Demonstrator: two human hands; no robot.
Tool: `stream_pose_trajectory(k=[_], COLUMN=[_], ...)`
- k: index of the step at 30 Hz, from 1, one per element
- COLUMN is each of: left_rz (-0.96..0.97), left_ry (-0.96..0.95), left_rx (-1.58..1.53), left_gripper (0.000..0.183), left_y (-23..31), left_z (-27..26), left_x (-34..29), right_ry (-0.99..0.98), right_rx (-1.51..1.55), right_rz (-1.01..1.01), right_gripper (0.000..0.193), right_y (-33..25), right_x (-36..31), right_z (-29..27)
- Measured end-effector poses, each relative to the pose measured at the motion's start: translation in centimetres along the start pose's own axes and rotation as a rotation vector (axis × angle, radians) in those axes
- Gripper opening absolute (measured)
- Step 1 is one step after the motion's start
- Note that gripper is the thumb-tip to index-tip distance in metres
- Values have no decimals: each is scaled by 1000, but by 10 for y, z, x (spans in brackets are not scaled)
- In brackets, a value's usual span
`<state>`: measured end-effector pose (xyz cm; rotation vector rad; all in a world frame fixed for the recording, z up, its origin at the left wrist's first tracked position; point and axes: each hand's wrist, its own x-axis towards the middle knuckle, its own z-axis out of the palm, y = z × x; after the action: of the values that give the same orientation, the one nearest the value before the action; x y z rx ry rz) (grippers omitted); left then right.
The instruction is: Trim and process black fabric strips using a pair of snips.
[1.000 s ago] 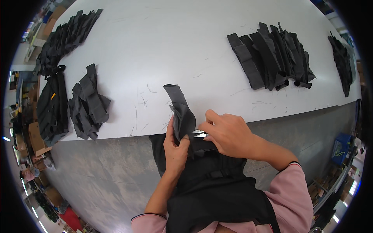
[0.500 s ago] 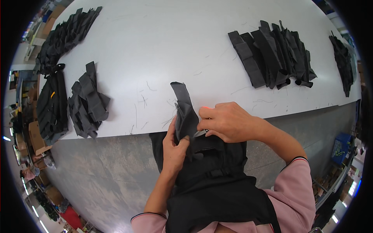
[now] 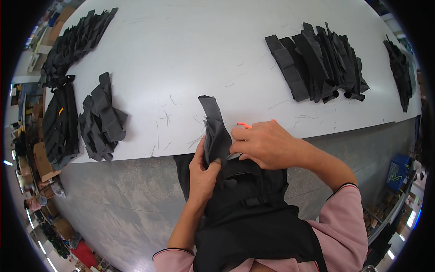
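Dark fabric [image 3: 218, 139] jutting beyond pinching left hand [image 3: 202, 179], beside right hand [image 3: 269, 145] (curled round orange tool [image 3: 245, 125])

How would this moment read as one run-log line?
left hand: holds dark fabric strip; right hand: tool with orange part, mostly hidden; white table: loose threads

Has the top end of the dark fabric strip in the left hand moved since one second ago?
Yes. The top end of the dark fabric strip has shifted slightly right, farther from the crossed threads on the white table.
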<state>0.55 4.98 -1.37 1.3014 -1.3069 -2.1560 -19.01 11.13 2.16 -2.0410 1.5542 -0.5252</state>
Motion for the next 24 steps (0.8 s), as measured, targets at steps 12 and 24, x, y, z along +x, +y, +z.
stream_pose_trajectory(k=[12,24], left_rz=[119,109], left_ry=[112,-166], left_rx=[-28,-683], left_gripper=[57,51], left_y=[-4,13], left_z=[-4,-10], left_x=[5,31], right_ry=[423,691], right_rx=[276,1059], right_rz=[304,554], right_gripper=[23,28], right_y=[-25,-48], right_x=[-5,8], right_z=[30,98])
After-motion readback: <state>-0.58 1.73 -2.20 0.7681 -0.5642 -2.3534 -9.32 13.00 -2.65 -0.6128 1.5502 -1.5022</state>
